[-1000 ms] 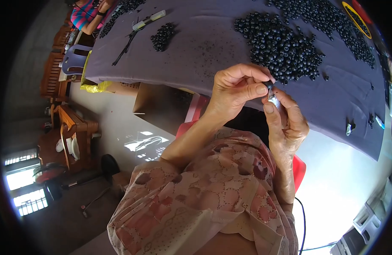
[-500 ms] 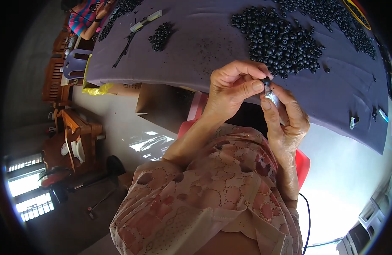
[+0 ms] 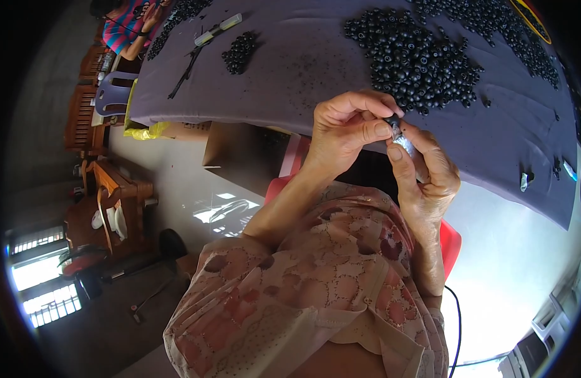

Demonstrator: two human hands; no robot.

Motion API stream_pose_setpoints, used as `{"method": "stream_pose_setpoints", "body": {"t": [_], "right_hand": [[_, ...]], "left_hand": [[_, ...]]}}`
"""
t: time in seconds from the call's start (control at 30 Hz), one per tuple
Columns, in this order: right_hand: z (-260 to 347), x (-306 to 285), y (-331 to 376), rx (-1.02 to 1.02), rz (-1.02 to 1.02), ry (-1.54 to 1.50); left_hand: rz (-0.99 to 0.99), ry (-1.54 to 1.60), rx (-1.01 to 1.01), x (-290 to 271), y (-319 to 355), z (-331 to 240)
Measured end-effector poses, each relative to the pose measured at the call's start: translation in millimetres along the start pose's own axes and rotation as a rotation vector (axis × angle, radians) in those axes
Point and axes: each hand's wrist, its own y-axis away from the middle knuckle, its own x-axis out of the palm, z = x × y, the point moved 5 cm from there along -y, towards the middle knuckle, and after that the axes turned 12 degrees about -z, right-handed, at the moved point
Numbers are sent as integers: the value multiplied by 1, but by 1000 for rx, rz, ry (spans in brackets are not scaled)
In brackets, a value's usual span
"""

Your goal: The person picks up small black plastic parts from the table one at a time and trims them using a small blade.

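Observation:
My left hand [image 3: 347, 129] pinches a small black round part [image 3: 390, 120] between thumb and fingers, just in front of the table's near edge. My right hand [image 3: 426, 173] meets it from below and grips a small silvery piece [image 3: 401, 137] pressed against that black part. Right behind my hands lies a big heap of the same black round parts [image 3: 416, 60] on the purple-grey cloth of the table [image 3: 303, 69].
A smaller pile of black parts [image 3: 240, 50] and a thin tool [image 3: 218, 29] lie at the far left of the table. Another person in a striped top [image 3: 130, 28] sits beyond. A cardboard box [image 3: 230, 148], red stool [image 3: 451, 242] and wooden furniture [image 3: 114, 195] stand below.
Both hands stay together on the small part, with only slight finger shifts. The view has drifted a little.

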Motion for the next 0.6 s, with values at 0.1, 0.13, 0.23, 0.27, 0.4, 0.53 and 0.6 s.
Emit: {"method": "stream_pose_setpoints", "body": {"t": [0.1,0.13,0.23,0.27,0.4,0.53,0.6], "right_hand": [[-1,1,0,19,18,0],[-1,1,0,21,14,-9],[-1,0,1,27,14,-17],[0,0,1,31,18,-17],[-1,-1,1,21,9,-26],[-1,0,2,59,7,-41],[0,-1,1,61,5,-41]], "left_hand": [[-5,21,-5,-1,-1,1],[-4,29,-7,-1,-1,1],[-10,20,-2,-2,0,1],[-10,19,-1,-1,0,0],[-5,32,15,-1,-1,4],[3,34,61,0,-2,1],[6,31,63,0,-2,1]]}}
